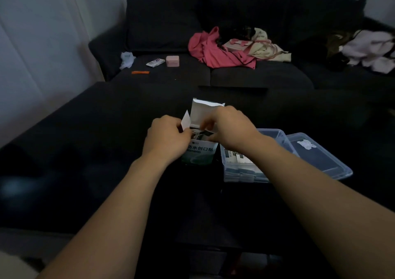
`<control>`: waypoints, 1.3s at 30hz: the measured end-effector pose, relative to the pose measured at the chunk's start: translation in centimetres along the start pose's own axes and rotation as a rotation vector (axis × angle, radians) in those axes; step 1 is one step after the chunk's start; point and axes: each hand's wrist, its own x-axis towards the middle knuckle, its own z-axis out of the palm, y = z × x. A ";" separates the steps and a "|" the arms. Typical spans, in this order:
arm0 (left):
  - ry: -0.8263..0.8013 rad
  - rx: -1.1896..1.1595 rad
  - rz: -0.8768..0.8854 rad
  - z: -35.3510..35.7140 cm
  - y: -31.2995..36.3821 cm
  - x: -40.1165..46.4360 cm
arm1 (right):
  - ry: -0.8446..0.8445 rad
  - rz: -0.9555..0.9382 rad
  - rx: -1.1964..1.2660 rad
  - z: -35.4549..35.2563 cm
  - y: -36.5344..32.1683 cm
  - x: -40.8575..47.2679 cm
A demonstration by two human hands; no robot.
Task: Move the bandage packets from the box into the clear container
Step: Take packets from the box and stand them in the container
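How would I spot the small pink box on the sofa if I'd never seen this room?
Start at the dark sofa across the back of the room and look at its left seat cushion. There, left of the heap of pink clothing, sits the small pink box. A flat white packet lies just left of it, but the box alone is pink and blocky with rounded corners.

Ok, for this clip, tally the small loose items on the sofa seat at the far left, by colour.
Pink: 1, small pink case
White: 2, crumpled white wrapper and flat white packet
Orange: 1, thin orange strip
Total: 4
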 end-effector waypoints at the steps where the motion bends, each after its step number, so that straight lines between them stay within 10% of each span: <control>1: 0.002 -0.005 0.008 -0.1 0.1 -0.1 | -0.008 -0.004 0.003 0.0 0.0 0.1; 26: -0.065 -0.012 -0.094 -0.5 0.6 -0.5 | -0.037 -0.168 -0.214 -0.3 -2.5 -0.4; 39: -0.097 -0.015 -0.083 -0.4 0.9 -0.6 | -0.471 -0.151 -0.017 -2.5 -1.3 1.3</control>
